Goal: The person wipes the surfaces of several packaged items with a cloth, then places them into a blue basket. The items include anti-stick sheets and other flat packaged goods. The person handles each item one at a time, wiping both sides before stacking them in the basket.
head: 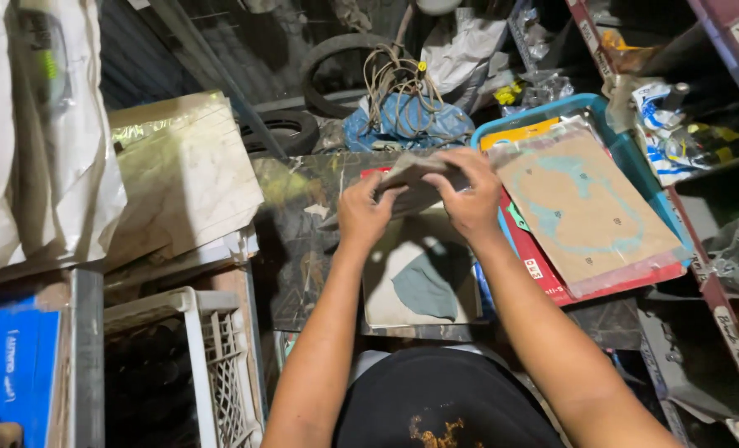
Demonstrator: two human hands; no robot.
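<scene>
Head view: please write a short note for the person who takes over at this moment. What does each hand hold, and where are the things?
Left hand: closed on the left end of a flat grey packet, held up over the pile.
Right hand: grip on the same packet's right end.
Below the hands: a cardboard sheet with a grey cut-out piece lies flat.
To the right: a bagged brown gasket sheet lies on red packets in a blue tray.
Done: one packet lifted. Left: the other sheets lie untouched.
</scene>
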